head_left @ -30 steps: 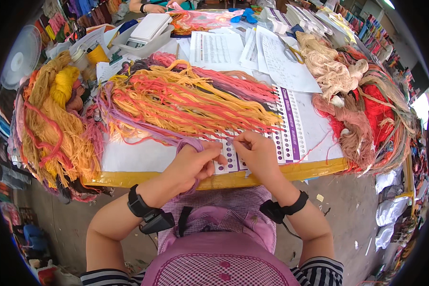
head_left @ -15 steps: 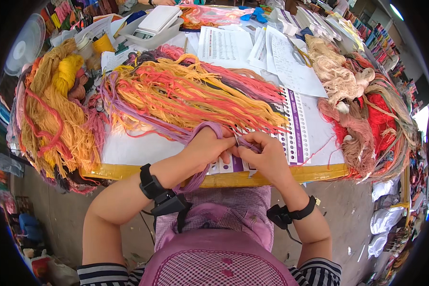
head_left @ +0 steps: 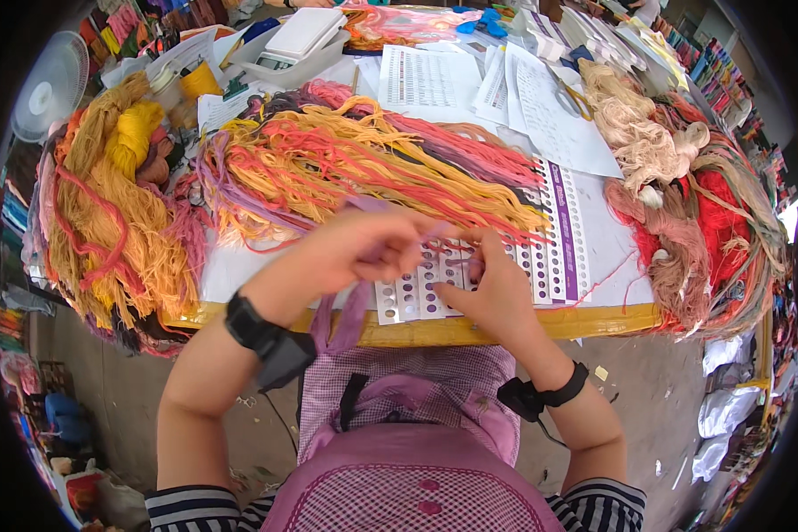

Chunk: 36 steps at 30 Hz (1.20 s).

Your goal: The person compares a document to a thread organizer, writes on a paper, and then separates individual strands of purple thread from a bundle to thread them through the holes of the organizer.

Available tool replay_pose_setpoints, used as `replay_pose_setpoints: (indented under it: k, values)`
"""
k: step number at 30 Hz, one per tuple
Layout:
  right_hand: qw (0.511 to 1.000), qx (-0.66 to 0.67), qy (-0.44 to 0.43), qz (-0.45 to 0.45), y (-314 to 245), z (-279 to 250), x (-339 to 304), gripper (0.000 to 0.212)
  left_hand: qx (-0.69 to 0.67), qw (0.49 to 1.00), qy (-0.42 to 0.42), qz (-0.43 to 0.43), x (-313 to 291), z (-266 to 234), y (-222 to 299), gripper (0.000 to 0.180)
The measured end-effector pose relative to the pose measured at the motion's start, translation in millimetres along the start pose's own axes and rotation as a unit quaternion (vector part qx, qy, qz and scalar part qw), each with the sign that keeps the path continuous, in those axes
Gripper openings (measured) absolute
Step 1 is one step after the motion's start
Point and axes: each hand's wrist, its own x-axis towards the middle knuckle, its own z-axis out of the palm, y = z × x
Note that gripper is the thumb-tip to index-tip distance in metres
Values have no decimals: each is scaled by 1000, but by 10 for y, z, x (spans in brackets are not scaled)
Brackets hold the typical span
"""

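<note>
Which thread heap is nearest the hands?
The middle, orange and coral heap, just beyond the left hand and right hand; others lie farther left, right or back.

1. You have one left hand [head_left: 359,253], one right hand [head_left: 496,293].
2. You wear two black wrist straps [head_left: 566,387].
3. You face one bench [head_left: 594,316].
4. You have three large yarn heaps [head_left: 372,168] nearby.
5. You see one fan [head_left: 51,87].
6. You see one scale [head_left: 303,34] and one plastic tub [head_left: 284,78].
7. You see one pair of scissors [head_left: 581,105].
</note>
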Motion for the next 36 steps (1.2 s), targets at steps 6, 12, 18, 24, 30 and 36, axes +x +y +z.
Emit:
replay_pose_setpoints:
  k: [6, 12, 18, 24, 30, 36]
  values:
    - [1000, 0, -9, 7, -10, 11, -18, 60, 388, 914, 37, 112, 245, 158, -274, 34]
    - [1000, 16, -11, -7, 57, 11, 20, 60, 34, 977, 208, 24, -626, -1084, 228, 29]
    - [1000, -19, -16, -15, 44, 16, 7, 61, -90, 900, 394, 164, -1225, -1965, 561, 18]
    - [996, -52, 6, -70, -11, 46, -63, 58, 0, 772, 560, 301, -1367, -1924, 490, 39]
    - [971, 205, -58, -111, -380, 51, -236, 27, -180, 944, 173, 214, -824, -9, -100, 78]
    - [862, 478, -153, -63, -478, 181, -265, 16, -11, 973, 132, 190, -573, 556, -459, 70]
